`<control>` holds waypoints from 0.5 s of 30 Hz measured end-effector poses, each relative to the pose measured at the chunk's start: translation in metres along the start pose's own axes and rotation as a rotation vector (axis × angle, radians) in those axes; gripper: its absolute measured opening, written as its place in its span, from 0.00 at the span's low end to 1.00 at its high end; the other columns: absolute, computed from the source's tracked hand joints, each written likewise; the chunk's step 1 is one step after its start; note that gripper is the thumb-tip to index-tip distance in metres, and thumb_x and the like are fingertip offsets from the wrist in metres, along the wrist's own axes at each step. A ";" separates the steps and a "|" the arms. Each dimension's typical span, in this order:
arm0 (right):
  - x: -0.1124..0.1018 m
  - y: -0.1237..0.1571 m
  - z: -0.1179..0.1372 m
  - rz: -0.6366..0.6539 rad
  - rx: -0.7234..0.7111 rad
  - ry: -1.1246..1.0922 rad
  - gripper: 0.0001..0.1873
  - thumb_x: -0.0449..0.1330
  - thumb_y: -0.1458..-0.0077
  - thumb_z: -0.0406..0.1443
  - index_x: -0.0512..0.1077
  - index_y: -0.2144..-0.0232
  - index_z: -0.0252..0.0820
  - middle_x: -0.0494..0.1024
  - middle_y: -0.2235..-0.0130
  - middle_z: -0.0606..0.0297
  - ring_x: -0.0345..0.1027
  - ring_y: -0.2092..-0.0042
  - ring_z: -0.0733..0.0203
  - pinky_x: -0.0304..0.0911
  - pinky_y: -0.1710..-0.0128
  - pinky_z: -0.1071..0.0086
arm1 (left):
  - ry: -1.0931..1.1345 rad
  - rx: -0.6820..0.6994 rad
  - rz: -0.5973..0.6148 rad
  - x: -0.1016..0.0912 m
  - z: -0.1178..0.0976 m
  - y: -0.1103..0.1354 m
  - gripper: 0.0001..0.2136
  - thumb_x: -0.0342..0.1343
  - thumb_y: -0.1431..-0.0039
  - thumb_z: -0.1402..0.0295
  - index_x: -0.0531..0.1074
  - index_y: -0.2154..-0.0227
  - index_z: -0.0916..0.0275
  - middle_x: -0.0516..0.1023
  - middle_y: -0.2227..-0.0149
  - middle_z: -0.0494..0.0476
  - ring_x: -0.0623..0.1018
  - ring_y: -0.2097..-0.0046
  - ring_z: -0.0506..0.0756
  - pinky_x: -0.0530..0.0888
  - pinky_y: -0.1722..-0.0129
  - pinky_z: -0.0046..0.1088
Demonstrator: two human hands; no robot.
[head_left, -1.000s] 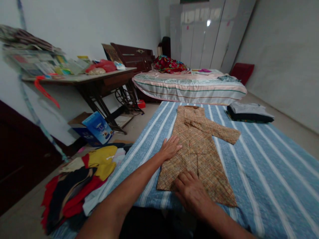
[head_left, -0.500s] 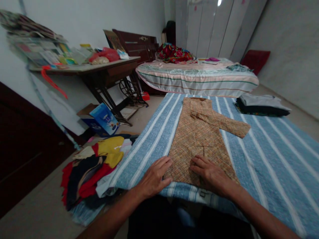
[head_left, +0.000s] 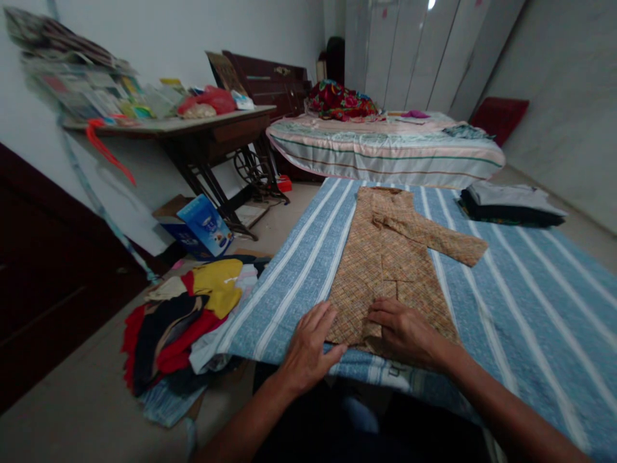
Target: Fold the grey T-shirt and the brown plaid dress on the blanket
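Note:
A tan, cross-patterned long-sleeved garment [head_left: 357, 270] lies lengthwise on the blue-and-white striped bed cover [head_left: 289, 263]. One sleeve [head_left: 448, 241] lies across its upper part and sticks out to the right; the other sleeve is not visible. At the lower left corner of the garment, my left hand [head_left: 311, 347] lies flat with its fingers stretched and its thumb apart. My right hand [head_left: 409, 331] is on the lower middle, fingers bent together over a crease in the cloth; its thumb is hidden.
A stack of folded clothes [head_left: 513, 202] sits at the right of the bed. Left, on the floor, are a heap of clothes [head_left: 186, 328] and a blue box [head_left: 205, 225]. A cluttered sewing-machine table [head_left: 178, 125] stands behind them. Beyond is another bed [head_left: 385, 151].
My left hand has shifted slightly right along the garment's lower edge. The fingers of my right hand have bent more over the cloth. The view has moved a little.

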State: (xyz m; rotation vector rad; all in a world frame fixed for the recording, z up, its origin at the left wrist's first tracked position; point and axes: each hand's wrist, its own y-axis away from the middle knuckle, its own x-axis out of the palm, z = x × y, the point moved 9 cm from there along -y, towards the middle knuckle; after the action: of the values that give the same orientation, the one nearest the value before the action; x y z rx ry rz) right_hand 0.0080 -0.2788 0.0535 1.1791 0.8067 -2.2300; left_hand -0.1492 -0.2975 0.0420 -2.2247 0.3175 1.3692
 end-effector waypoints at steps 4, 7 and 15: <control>0.001 -0.002 -0.009 0.010 0.058 -0.094 0.12 0.50 0.39 0.33 0.72 0.59 0.41 0.74 0.57 0.57 0.68 0.55 0.57 0.64 0.54 0.64 | -0.049 -0.045 -0.073 0.002 -0.010 -0.005 0.31 0.60 0.50 0.62 0.60 0.44 0.67 0.62 0.40 0.72 0.60 0.38 0.66 0.64 0.43 0.49; -0.001 -0.006 -0.011 0.018 0.089 -0.140 0.12 0.49 0.38 0.35 0.72 0.60 0.41 0.74 0.58 0.57 0.68 0.56 0.58 0.64 0.55 0.65 | -0.096 -0.089 -0.117 0.006 -0.014 -0.010 0.32 0.61 0.52 0.63 0.61 0.44 0.68 0.62 0.40 0.73 0.60 0.38 0.67 0.64 0.43 0.51; -0.009 -0.006 -0.005 0.033 0.069 -0.194 0.12 0.49 0.38 0.34 0.71 0.60 0.41 0.75 0.61 0.59 0.68 0.58 0.59 0.63 0.57 0.67 | -0.138 -0.063 -0.113 0.015 -0.011 -0.011 0.23 0.52 0.48 0.72 0.64 0.47 0.69 0.65 0.42 0.71 0.62 0.39 0.64 0.65 0.43 0.48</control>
State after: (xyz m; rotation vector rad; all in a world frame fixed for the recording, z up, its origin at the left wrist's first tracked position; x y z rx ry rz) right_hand 0.0119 -0.2698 0.0608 0.9804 0.6329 -2.3178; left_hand -0.1288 -0.2932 0.0356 -2.1491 0.0993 1.4803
